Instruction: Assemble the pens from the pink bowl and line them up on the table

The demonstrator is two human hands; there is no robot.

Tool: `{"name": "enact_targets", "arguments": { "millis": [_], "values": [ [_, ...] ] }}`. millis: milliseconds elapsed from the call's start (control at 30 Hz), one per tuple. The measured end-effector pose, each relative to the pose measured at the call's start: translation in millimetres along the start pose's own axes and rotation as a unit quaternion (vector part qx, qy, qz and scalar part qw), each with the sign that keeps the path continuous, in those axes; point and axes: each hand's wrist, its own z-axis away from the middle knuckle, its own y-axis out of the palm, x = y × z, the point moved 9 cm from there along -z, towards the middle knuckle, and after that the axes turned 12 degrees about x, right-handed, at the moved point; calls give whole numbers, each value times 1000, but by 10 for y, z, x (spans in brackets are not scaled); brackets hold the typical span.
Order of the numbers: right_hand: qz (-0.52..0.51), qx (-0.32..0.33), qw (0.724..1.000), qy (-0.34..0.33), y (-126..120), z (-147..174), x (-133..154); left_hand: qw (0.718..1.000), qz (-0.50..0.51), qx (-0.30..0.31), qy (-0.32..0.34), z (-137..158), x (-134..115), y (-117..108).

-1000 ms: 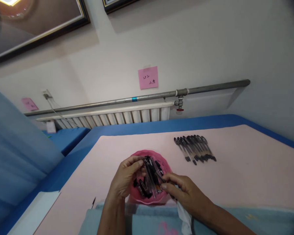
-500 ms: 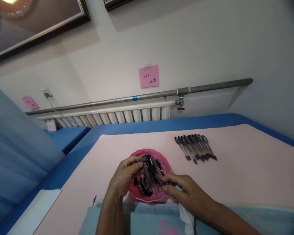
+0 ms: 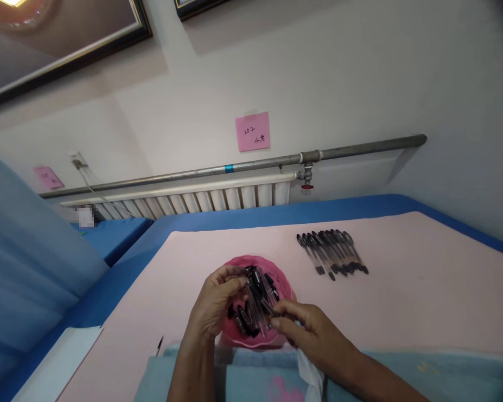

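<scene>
Head view: two hands [image 3: 212, 304] meet over a pink basket [image 3: 251, 259] of loose pen parts [image 3: 257, 315], near the middle of the pink sheet [image 3: 402, 285].
The right hand [image 3: 308, 329] has thumb and forefinger pinched on a slim pen piece [image 3: 269, 306] above the basket's right side; the left hand [image 3: 209, 301] has thumb and fingers close together at its left side, though whether they clamp anything I cannot tell. These parts look light and stiff, the smooth clear barrels probably slippery and apt to roll or crack if squeezed hard; mid-barrel seems the surest hold, away from the ends. Finished-looking pens [image 3: 333, 252] lie in a row, far right.
</scene>
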Motion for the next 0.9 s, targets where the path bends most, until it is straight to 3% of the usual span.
{"name": "enact_targets", "arguments": {
  "millis": [133, 267, 467, 667, 800, 900],
  "values": [
    [-118, 39, 992, 27, 97, -9, -86, 1000, 10, 4, 5, 14, -25, 18],
    [-157, 50, 986, 33, 127, -16, -99, 1000, -13, 11, -6, 17, -23, 2],
    [-10, -5, 1000, 9, 8, 10, 1, 996, -85, 11, 5, -5, -26, -30],
    [128, -27, 991, -5, 2, 54, 66, 995, -94, 15, 6, 3, -28, 6],
    [159, -29, 987, -16, -14, 58, 86, 995, -96, 18, 3, 15, -30, 18],
    [99, -13, 995, -5, -4, 46, 58, 997, -71, 26, 6, 18, -32, 36]
  ]
}}
